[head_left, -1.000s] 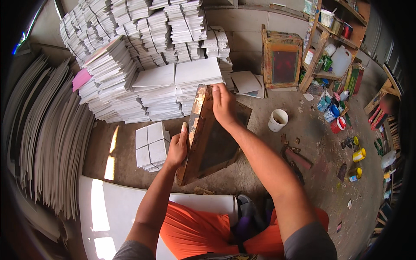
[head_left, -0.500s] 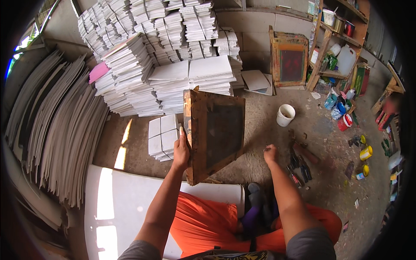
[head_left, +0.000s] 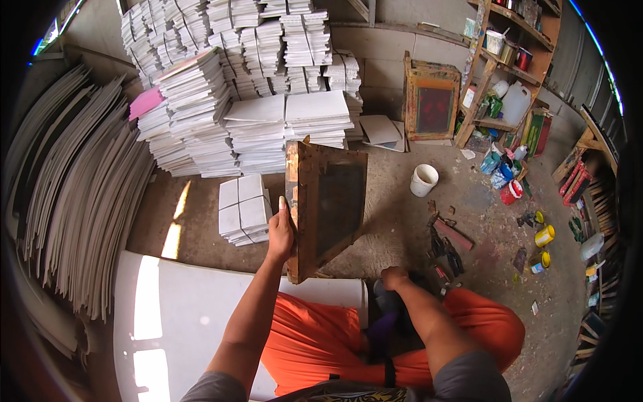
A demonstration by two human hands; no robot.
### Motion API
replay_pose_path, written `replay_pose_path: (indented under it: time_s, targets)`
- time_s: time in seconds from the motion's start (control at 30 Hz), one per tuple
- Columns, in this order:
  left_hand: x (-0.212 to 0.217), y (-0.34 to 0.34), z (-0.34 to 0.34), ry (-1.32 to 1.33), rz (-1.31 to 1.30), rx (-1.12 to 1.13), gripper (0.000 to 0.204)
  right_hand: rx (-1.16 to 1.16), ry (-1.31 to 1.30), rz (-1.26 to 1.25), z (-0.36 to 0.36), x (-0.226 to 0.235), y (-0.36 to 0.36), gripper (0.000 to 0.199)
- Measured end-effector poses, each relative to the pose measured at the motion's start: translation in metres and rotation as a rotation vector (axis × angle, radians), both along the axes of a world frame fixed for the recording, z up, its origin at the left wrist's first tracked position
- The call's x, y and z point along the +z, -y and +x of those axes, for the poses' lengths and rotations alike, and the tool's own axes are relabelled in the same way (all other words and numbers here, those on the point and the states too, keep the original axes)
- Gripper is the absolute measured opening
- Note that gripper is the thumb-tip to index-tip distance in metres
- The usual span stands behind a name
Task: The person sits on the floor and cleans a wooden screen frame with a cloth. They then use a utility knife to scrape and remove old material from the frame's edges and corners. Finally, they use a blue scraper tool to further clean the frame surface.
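My left hand grips the left edge of a stained wooden screen-printing frame with dark mesh, thumb pointing up along the wood. The frame stands tilted, its near lower corner by the end of the white board beside my orange trousers. My right hand is low, close to my foot, right of the frame and apart from it. Its fingers look curled; whatever they may hold is hidden. Past that hand, pliers-like tools and a reddish bar lie on the floor.
Tied stacks of white sheets rise at the back, with a smaller bundle nearer. Bowed sheets lean at left. A white bucket, paint tubs, yellow cans, more frames and a shelf are at right.
My right hand has dropped toward me and left, from beside the tools to near my foot. The left hand still holds the frame, which has turned slightly. The view has swung a little right.
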State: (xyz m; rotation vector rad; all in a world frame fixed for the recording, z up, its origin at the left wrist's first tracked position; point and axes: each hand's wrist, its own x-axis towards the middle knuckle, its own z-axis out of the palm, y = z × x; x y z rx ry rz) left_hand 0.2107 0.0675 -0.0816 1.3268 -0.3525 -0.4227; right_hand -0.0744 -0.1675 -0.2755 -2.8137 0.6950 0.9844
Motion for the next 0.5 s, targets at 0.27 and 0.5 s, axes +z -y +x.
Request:
replay_pose_path:
  time_s: [0.27, 0.5]
  targets:
    - [-0.027, -0.026, 0.031, -0.025, 0.01, -0.101, 0.056, -0.125, 0.205, 0.207, 0.002, 0.018, 0.064, 0.049]
    - [0.004, -0.008, 0.001, -0.054, -0.01, 0.133, 0.054, -0.156, -0.175, 0.274, -0.035, -0.037, 0.022, 0.063]
